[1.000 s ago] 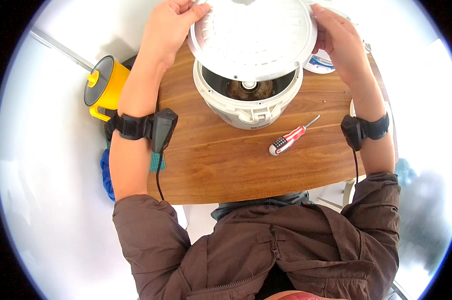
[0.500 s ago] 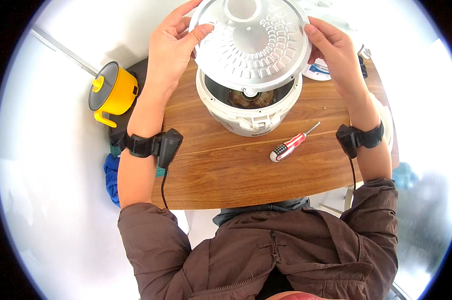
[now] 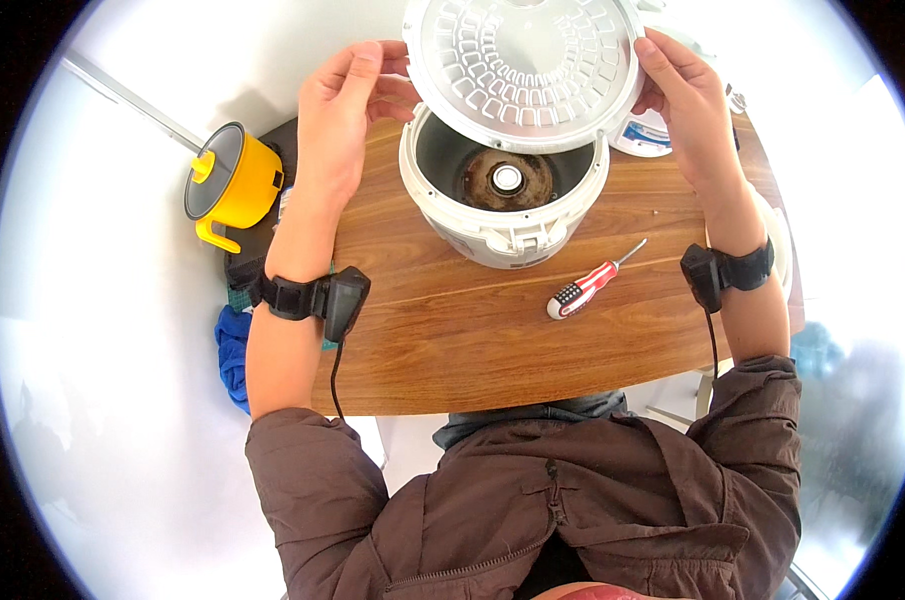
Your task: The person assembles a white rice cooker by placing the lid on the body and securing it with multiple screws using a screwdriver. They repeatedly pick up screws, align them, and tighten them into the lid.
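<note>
lid: top edge runs out of frame, so you can't see its far rim.
cooker body: rear wall and back of the cavity are behind the lid.
left hand: your fingertips meet the lid rim; contact is partly tucked behind it.
white-and-blue object: mostly behind your right hand and the lid, kind unclear.
blue cloth: partly under the table and your forearm.
</note>
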Motion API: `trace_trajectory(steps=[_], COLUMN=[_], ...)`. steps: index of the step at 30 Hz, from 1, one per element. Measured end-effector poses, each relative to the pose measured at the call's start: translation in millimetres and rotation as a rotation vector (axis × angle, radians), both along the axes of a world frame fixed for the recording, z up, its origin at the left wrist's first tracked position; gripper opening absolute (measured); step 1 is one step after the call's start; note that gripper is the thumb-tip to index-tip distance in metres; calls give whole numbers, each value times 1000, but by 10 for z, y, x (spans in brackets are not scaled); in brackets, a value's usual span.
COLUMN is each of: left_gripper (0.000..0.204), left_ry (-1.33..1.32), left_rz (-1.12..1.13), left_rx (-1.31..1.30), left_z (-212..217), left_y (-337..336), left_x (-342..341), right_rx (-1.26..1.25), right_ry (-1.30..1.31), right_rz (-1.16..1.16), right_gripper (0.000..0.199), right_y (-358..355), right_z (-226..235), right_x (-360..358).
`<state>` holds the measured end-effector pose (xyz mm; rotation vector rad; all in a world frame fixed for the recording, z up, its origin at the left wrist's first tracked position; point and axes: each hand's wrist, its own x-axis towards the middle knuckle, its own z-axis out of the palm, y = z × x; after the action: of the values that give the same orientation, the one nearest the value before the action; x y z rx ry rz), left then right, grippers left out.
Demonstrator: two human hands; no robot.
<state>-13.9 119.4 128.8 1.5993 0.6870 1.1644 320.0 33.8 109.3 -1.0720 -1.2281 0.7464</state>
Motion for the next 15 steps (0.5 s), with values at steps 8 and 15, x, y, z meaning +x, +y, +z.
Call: trace_trajectory(steps=[8, 15], left_gripper=[28, 24], left_ry=[29, 91], left_rz=[179, 99], left_rx=[-40, 255], left_z=[464, 1226], left_y=[152, 384], left_x=[135, 309], right_rx=[6, 382], right_ry=[5, -265], right_rz=[151, 177], right_gripper=[34, 45], right_y=[14, 248], right_z=[417, 1229], right_x=[-97, -177])
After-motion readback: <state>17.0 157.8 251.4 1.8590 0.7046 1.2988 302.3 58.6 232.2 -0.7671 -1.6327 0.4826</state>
